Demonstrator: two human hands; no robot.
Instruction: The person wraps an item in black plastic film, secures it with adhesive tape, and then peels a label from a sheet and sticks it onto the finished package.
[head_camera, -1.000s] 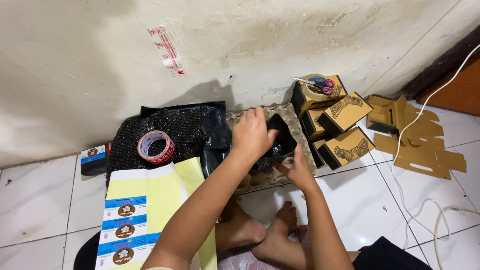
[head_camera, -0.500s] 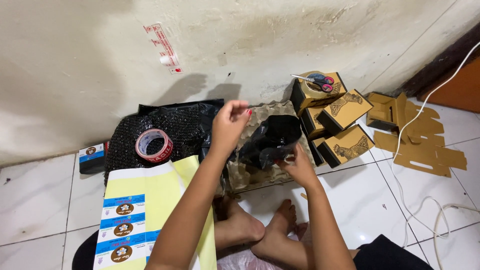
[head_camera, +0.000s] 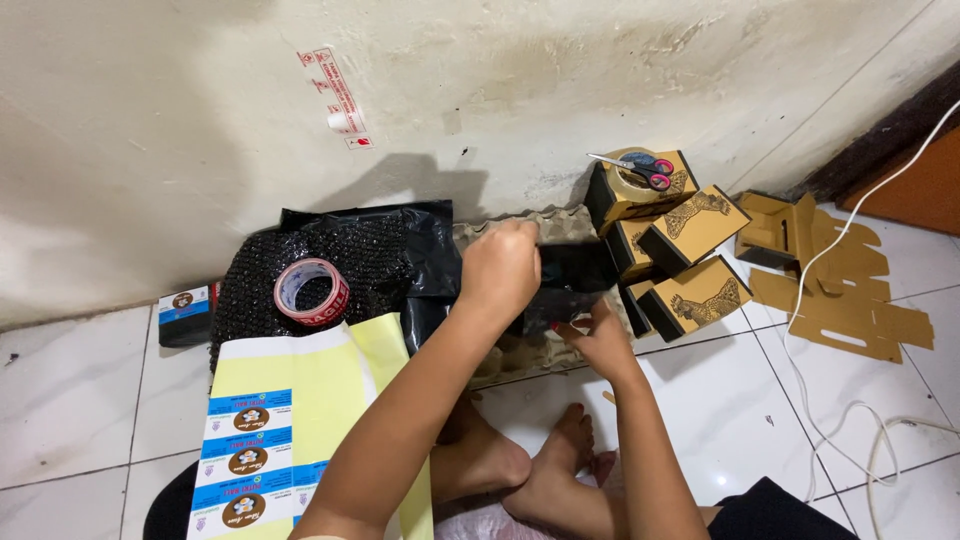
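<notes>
Both hands work on a black plastic-wrapped bundle (head_camera: 570, 285) that lies on a sheet of grey-brown egg-crate padding (head_camera: 520, 350) at the foot of the wall. The left hand (head_camera: 500, 272) is curled over the bundle's left end, fingers folded down onto the black wrap and gripping it. The right hand (head_camera: 600, 338) sits just below and to the right, fingertips pinching the near edge of the same bundle. Just left of the left hand lies a sheet of black bubble wrap (head_camera: 300, 270) with a roll of red-and-white tape (head_camera: 311, 291) resting on it, and below that a yellow sheet of printed labels (head_camera: 290, 420) spreads toward the person's left arm. Farther left sits a small black box (head_camera: 185, 315). Just right of the hands stand 4 black-and-tan printed cartons (head_camera: 690, 260); the top one carries a roll of tan tape (head_camera: 632, 175) and a pair of pink-handled scissors (head_camera: 640, 172). Well beyond them lie flat tan cardboard blanks (head_camera: 840, 290), crossed by a white cable (head_camera: 850, 400). The person's bare feet (head_camera: 540, 465) rest on the white tiles below the hands.
</notes>
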